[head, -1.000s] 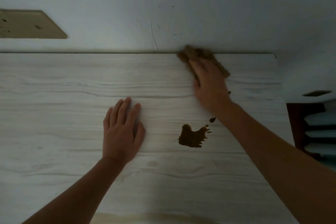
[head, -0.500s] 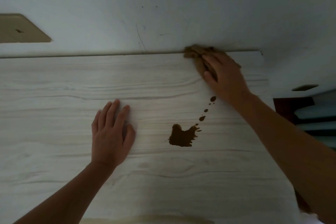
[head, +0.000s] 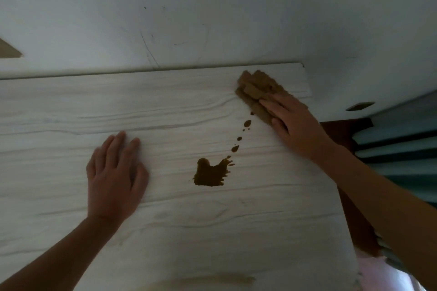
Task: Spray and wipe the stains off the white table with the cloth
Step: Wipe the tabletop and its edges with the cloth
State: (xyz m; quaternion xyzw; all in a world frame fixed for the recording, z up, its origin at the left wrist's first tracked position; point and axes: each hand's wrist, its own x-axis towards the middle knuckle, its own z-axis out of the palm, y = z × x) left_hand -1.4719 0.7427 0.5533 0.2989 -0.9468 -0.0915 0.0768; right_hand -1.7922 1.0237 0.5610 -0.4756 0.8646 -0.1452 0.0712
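Note:
The white wood-grain table (head: pixel 71 106) fills the view. A large dark brown stain (head: pixel 210 172) lies right of centre, and a trail of small brown drops (head: pixel 238 139) runs from it up toward the far right corner. My right hand (head: pixel 295 125) presses flat on a crumpled brown cloth (head: pixel 257 90) at the top end of that trail, near the table's far right corner. My left hand (head: pixel 115 177) rests flat on the table, fingers straight, left of the large stain. No spray bottle is in view.
A pale wall (head: pixel 212 7) rises directly behind the table's far edge. The table's right edge (head: pixel 340 196) drops off beside a dark brown piece of furniture (head: pixel 350 130) and teal slats (head: pixel 402 149). A tan smear (head: pixel 208 281) shows at the near edge.
My right hand slid the cloth rightward along the far edge to the table's corner, uncovering the trail of small drops. My left hand stayed flat on the table.

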